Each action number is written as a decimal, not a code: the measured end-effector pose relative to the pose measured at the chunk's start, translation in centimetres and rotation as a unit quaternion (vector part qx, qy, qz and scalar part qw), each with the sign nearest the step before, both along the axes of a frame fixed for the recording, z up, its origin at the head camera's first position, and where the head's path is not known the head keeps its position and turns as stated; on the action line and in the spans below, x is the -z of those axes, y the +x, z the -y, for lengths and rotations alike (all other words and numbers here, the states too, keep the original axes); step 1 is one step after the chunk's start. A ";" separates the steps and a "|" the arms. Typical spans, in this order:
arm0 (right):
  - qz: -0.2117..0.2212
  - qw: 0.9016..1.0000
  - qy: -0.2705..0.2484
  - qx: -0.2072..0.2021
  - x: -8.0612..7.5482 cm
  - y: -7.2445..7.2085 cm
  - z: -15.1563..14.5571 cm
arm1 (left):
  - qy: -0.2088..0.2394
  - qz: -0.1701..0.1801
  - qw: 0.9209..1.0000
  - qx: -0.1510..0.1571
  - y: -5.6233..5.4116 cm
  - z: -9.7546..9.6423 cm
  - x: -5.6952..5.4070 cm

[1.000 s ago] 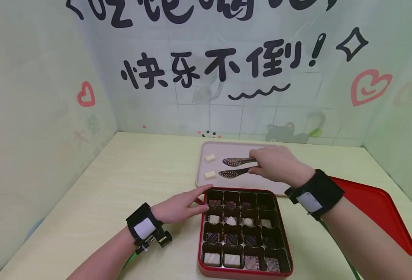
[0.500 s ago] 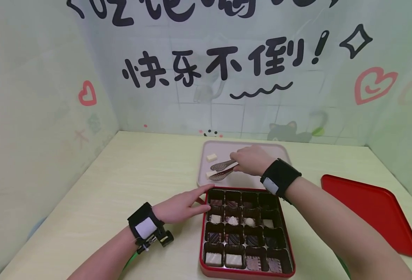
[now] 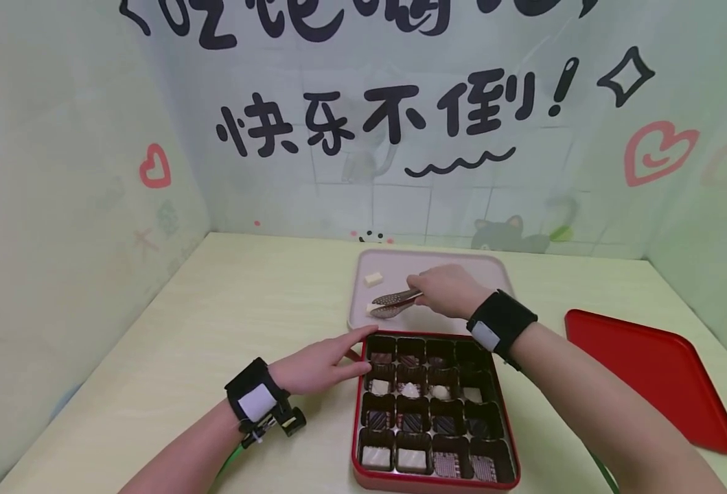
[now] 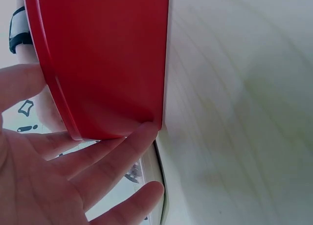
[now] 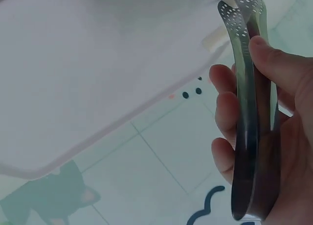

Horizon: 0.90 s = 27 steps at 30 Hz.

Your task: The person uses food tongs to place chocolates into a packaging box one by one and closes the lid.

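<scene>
My right hand (image 3: 448, 291) grips a pair of perforated metal tongs (image 5: 247, 132), fingers on one arm and thumb on the other. Over the pale tray (image 3: 471, 264), the tong tips are around a small white block (image 3: 371, 309). A second white block (image 3: 373, 279) lies behind it on the tray. My left hand (image 3: 320, 363) rests its extended fingers against the left back corner of a red box (image 3: 437, 483); the left wrist view shows the fingertips on its red wall (image 4: 107, 63). Dark compartments in the box hold several chocolates, some white, some dark and striped.
A red tray (image 3: 650, 377) lies on the right side of the table (image 3: 252, 288), beyond my right forearm. The pale tray sits right behind the box. A printed backdrop (image 3: 264, 199) stands at the table's back edge.
My right hand has moved left with the tongs, from beside the front white block to around it. The tong arms have drawn closer together. My left hand stays at the box corner.
</scene>
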State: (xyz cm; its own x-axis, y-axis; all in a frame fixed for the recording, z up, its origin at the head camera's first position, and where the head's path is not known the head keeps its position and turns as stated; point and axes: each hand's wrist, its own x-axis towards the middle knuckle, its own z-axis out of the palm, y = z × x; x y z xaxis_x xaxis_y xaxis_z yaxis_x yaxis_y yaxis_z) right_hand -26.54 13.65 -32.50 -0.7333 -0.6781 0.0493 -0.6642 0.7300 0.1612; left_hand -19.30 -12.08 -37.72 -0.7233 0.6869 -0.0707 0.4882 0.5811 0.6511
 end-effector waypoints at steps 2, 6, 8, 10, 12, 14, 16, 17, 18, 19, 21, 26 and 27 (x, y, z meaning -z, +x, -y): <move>0.007 1.000 -0.017 0.002 -0.1 0.3 -0.5 | -0.002 0.001 1.000 -0.002 0.0 0.0 0.2; -0.001 0.999 -0.049 0.018 -1.1 1.7 -2.2 | -0.003 0.002 1.000 -0.003 0.0 0.0 0.3; -0.010 0.997 -0.067 0.020 -1.8 2.9 -3.2 | -0.002 -0.001 1.000 -0.002 0.0 0.1 0.2; -0.016 0.996 -0.084 0.023 -2.4 4.4 -4.3 | -0.002 -0.004 1.000 0.000 0.0 0.1 0.2; -0.011 0.995 -0.101 0.023 -2.9 6.0 -5.4 | -0.001 -0.006 1.000 0.001 0.0 0.1 0.2; -0.003 0.994 -0.109 0.025 -3.2 7.9 -6.5 | -0.002 -0.005 1.000 0.002 0.0 0.1 0.3; -0.003 0.994 -0.107 0.027 -3.4 9.7 -7.5 | -0.003 -0.001 1.000 0.001 0.0 0.1 0.3; -0.001 0.994 -0.106 0.027 -3.4 10.6 -7.9 | -0.003 0.000 1.000 0.000 0.0 0.1 0.3; 0.005 0.994 -0.107 0.028 -3.5 11.5 -8.3 | -0.003 0.000 1.000 -0.001 0.0 0.1 0.4; 0.007 0.994 -0.108 0.028 -3.5 12.4 -8.7 | -0.004 -0.001 1.000 -0.001 0.0 0.1 0.4; 0.005 0.993 -0.113 0.025 -3.4 14.0 -9.4 | -0.005 -0.001 1.000 -0.004 0.0 0.1 0.4; 0.013 0.992 -0.129 -0.002 -2.8 17.3 -10.5 | -0.004 -0.001 1.000 -0.003 0.0 0.1 0.3; 0.024 0.992 -0.127 -0.003 -2.7 17.8 -10.6 | -0.004 0.000 1.000 -0.002 0.0 0.2 0.3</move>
